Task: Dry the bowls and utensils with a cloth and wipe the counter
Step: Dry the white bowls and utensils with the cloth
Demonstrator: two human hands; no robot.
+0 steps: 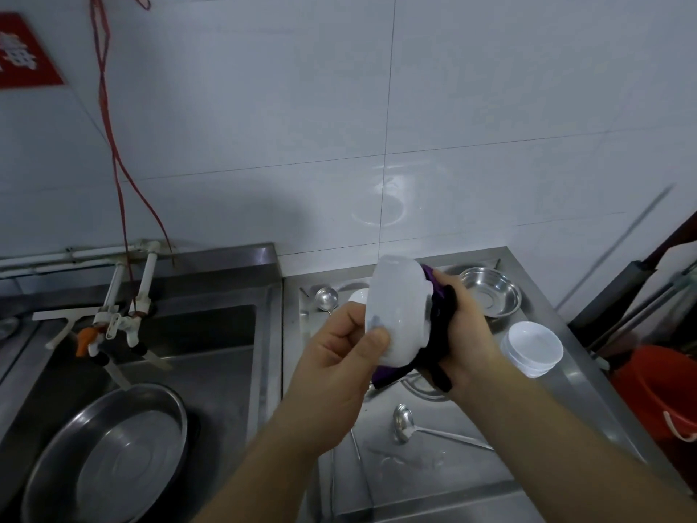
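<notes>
Left hand (339, 356): nearest the camera; fingers (377, 339) curled, thumb and fingertips pinching the lower rim of the white bowl (399, 315).
Right hand (465, 330): fingers curled round the purple-and-black cloth (437, 322), pressing it against the far side of the bowl.
White bowl: held tilted on its side above the desk (452, 458), between the two hands, touching the cloth.
Cloth: bunched under the right hand; one end hangs below the bowl.
Ladle (405, 422): lying on the desk below the hands, handle pointing right.
Stacked white bowls (531, 347): upright on the desk, just right of the right hand.
Steel bowl (490, 292): upright at the back of the desk, beyond the right hand.
Second ladle (326, 298): back left of the desk, beside a small white dish (358, 296).
Sink (211, 356): left of the desk; holds a large steel basin (109, 451) under the taps (113, 326).
Orange bucket (660, 390): right of the desk, lower down.
</notes>
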